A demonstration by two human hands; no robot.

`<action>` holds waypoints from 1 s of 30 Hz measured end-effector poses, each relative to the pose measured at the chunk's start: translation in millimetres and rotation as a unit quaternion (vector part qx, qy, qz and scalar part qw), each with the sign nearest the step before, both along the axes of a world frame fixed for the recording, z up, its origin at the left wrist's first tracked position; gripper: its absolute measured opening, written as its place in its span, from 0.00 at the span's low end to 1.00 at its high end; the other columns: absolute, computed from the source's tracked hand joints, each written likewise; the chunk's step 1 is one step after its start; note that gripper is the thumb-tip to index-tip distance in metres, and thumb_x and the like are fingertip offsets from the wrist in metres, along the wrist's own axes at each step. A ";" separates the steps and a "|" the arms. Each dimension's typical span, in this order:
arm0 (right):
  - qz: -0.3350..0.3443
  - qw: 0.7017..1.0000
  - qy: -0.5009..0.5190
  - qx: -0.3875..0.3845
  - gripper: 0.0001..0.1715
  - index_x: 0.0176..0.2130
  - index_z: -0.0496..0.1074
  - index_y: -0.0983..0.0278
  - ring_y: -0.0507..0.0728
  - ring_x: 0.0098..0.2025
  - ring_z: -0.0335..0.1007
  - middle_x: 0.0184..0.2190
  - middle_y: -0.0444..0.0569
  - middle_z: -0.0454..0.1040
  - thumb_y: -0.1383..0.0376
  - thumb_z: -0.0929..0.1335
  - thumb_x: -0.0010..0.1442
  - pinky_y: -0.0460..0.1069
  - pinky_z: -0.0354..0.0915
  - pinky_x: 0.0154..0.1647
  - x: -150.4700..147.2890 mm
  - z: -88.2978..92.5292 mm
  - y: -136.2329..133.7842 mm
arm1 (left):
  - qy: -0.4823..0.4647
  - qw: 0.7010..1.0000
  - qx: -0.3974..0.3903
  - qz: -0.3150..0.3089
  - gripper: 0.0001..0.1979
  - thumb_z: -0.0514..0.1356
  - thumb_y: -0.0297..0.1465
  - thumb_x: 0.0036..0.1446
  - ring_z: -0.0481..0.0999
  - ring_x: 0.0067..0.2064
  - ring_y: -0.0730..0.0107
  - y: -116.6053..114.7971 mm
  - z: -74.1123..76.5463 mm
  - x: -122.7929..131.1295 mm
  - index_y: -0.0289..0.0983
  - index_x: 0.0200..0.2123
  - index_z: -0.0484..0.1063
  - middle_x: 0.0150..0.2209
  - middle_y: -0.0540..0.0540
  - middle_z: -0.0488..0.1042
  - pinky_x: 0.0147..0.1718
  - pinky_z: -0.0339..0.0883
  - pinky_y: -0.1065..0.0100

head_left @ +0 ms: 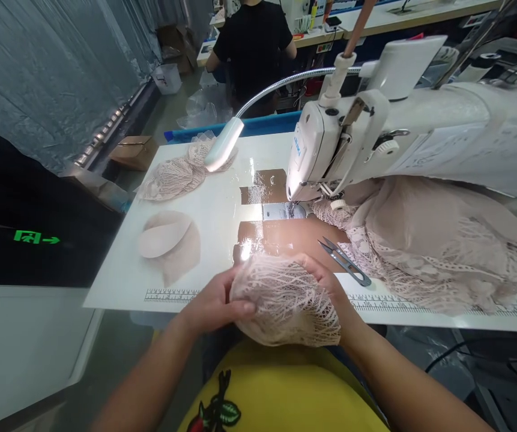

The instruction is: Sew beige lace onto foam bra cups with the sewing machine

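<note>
Between both hands, at the table's front edge, is a beige lace bra cup (287, 300), its rounded side facing up. My left hand (222, 303) grips its left side, with the thumb on top and the other fingers partly behind it. At the right side, my right hand (328, 288) holds the cup; most of its fingers are hidden by the lace. Thread snips (344, 263) lie just beyond my right hand. The sewing machine head (314, 150) stands past them, above its metal needle plate (280, 211).
Beige lace pieces (172, 177) lie at the back left, with smooth beige cup pieces (170, 243) nearer. Lace fabric (424, 246) is heaped under the machine arm. A lamp (224, 144) on a bendable neck hangs over the table. A person in black (256, 48) sits beyond.
</note>
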State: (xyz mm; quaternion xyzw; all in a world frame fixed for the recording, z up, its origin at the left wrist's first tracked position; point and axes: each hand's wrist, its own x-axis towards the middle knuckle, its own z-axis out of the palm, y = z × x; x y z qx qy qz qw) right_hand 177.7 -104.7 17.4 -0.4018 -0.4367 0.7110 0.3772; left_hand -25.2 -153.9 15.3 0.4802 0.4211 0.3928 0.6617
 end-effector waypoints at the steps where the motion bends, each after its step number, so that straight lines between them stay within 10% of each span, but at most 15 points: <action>1: -0.020 1.000 0.007 0.007 0.11 0.28 0.67 0.60 0.51 0.23 0.62 0.21 0.39 0.66 0.62 0.73 0.46 0.46 0.61 0.24 0.7 0.4 -0.3 | -0.012 1.000 -0.019 -0.013 0.22 0.63 0.33 0.51 0.74 0.44 0.58 -1.5 -2.3 0.5 0.37 0.51 0.71 0.44 0.41 0.75 0.42 0.70 0.62; 8: -0.052 0.998 0.002 0.037 0.16 0.35 0.71 0.59 0.52 0.26 0.62 0.25 0.41 0.69 0.62 0.76 0.44 0.46 0.61 0.28 9.2 -3.9 2.4 | -0.123 0.980 -0.096 0.122 0.06 0.59 0.26 0.50 0.73 0.27 0.70 -13.1 -14.1 8.6 0.36 0.31 0.76 0.26 0.49 0.75 0.29 0.69 0.69; 15: 0.050 0.991 0.003 0.122 0.28 0.28 0.73 0.61 0.58 0.31 0.64 0.26 0.49 0.69 0.44 0.59 0.61 0.51 0.62 0.33 13.5 -15.1 0.4 | -0.199 0.908 -0.112 0.351 0.20 0.53 0.41 0.61 0.75 0.48 0.59 -5.2 -9.1 47.1 0.35 0.50 0.71 0.43 0.42 0.77 0.47 0.69 0.60; 19: 0.043 0.961 -0.111 0.251 0.15 0.27 0.73 0.62 0.55 0.30 0.63 0.25 0.46 0.68 0.55 0.68 0.58 0.49 0.61 0.34 10.1 -9.3 -3.6 | -0.240 0.909 -0.136 0.314 0.30 0.48 0.51 0.61 0.74 0.50 0.56 -6.0 -10.9 59.3 0.34 0.52 0.69 0.43 0.40 0.77 0.50 0.67 0.57; 24: -0.049 0.983 -0.059 0.164 0.13 0.25 0.71 0.63 0.51 0.25 0.61 0.22 0.43 0.68 0.57 0.71 0.54 0.45 0.59 0.25 12.2 -12.5 -5.9 | -0.184 0.962 -0.050 0.197 0.23 0.58 0.47 0.56 0.76 0.37 0.62 -17.7 -15.8 54.1 0.35 0.46 0.72 0.33 0.43 0.76 0.37 0.71 0.64; 30: -0.113 0.982 -0.023 0.149 0.17 0.21 0.67 0.63 0.48 0.21 0.55 0.19 0.40 0.64 0.58 0.74 0.49 0.44 0.56 0.22 28.3 -8.2 5.0 | -0.072 0.952 -0.026 0.295 0.17 0.52 0.39 0.64 0.59 0.20 0.79 -13.0 -12.5 19.6 0.36 0.25 0.65 0.20 0.54 0.60 0.20 0.57 0.76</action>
